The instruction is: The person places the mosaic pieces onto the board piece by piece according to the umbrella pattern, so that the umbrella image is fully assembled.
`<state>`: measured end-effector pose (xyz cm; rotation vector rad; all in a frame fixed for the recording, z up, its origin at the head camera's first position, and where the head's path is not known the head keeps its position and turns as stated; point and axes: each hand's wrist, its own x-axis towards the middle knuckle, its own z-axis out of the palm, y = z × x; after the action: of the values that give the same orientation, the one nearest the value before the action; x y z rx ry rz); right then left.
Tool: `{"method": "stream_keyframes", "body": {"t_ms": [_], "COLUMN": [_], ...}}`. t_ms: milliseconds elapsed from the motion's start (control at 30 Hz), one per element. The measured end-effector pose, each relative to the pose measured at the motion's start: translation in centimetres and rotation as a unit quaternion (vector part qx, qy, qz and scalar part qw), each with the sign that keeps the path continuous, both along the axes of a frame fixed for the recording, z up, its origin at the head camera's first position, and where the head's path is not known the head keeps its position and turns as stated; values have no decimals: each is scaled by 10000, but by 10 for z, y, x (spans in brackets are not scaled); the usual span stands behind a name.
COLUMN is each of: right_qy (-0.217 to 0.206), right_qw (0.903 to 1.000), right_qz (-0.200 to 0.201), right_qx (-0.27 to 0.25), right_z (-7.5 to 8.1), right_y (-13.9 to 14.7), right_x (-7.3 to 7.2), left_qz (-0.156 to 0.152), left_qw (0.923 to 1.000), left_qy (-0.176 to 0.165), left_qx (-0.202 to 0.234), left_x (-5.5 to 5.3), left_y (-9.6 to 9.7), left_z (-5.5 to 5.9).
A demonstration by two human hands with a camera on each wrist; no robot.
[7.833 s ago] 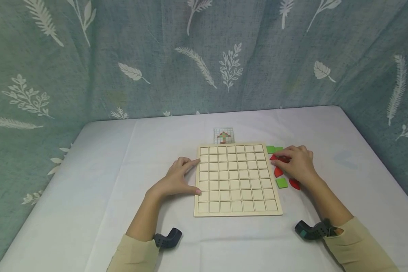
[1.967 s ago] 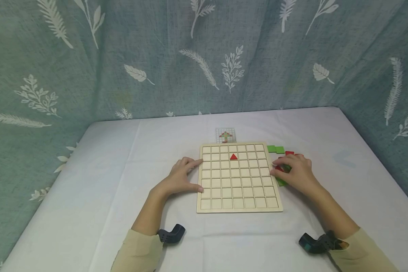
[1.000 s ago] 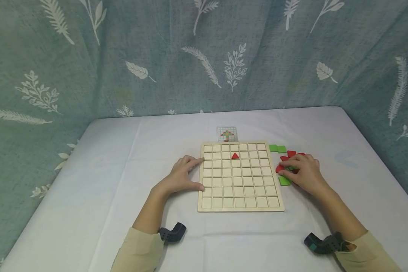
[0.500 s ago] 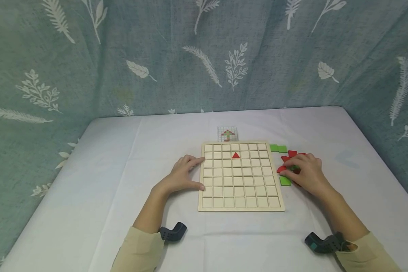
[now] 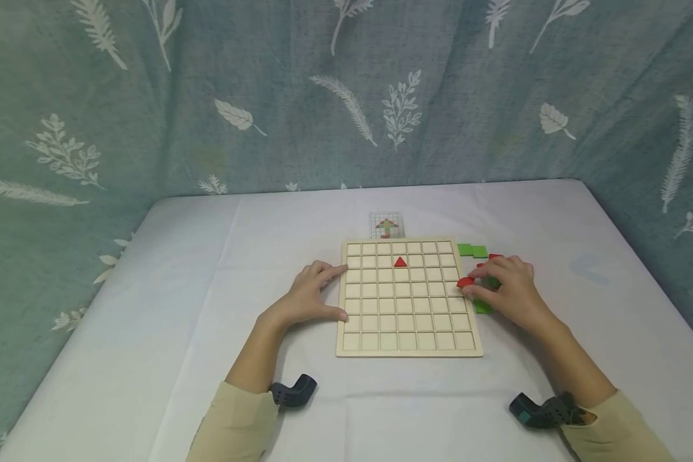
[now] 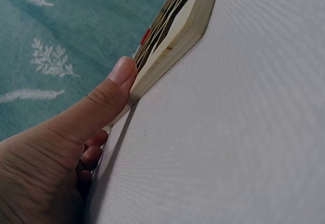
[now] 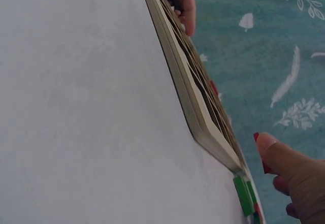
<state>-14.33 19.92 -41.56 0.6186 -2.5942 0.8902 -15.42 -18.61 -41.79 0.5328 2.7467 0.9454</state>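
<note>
A wooden grid board (image 5: 407, 333) lies on the white table, with one red triangle (image 5: 400, 261) in a cell of its second row. My left hand (image 5: 312, 295) rests open against the board's left edge, thumb (image 6: 109, 94) on the board's side (image 6: 177, 36). At the board's right edge my right hand (image 5: 499, 289) pinches a red piece (image 5: 466, 282) between thumb and fingers. In the right wrist view the right thumb (image 7: 277, 153) presses that red piece (image 7: 257, 137) just above the board's edge (image 7: 203, 127).
Loose green squares (image 5: 472, 251) and red pieces (image 5: 494, 257) lie right of the board, and a green square (image 5: 483, 307) sits under the right hand. A small pattern card (image 5: 386, 226) lies behind the board. Leaf-print fabric walls enclose the table.
The right hand has picked a red piece out of the pile and moved it left to the board's right edge. The left hand has stayed put.
</note>
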Motion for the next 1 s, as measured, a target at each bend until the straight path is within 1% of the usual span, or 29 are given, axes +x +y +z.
{"method": "stream_keyframes", "body": {"t_ms": [167, 300, 367, 533, 733, 900, 1000], "right_qy": [101, 53, -43, -135, 28, 200, 194], "right_qw": [9999, 9999, 9998, 9997, 9998, 9991, 9988], "right_qz": [38, 69, 126, 185, 180, 344, 435], "right_qx": [-63, -89, -131, -110, -43, -121, -148], "right_z": [2, 3, 4, 5, 5, 4, 5], "right_y": [-8, -13, -16, -22, -31, -39, -44], "right_x": [-1, -3, -4, -7, -12, -14, -16], "left_qz": [-3, -24, -28, 0, -4, 12, -13], "left_qw": [10000, 10000, 10000, 10000, 10000, 10000, 10000], "left_qy": [-51, -8, -1, -33, 6, -35, -32], "left_qx": [12, -1, -4, -2, -33, -41, -34], "left_x": [-1, -1, -1, -2, -1, -2, -3], "left_y": [1, 0, 0, 0, 1, 0, 0], "left_z": [0, 0, 0, -1, 0, -1, -2]}}
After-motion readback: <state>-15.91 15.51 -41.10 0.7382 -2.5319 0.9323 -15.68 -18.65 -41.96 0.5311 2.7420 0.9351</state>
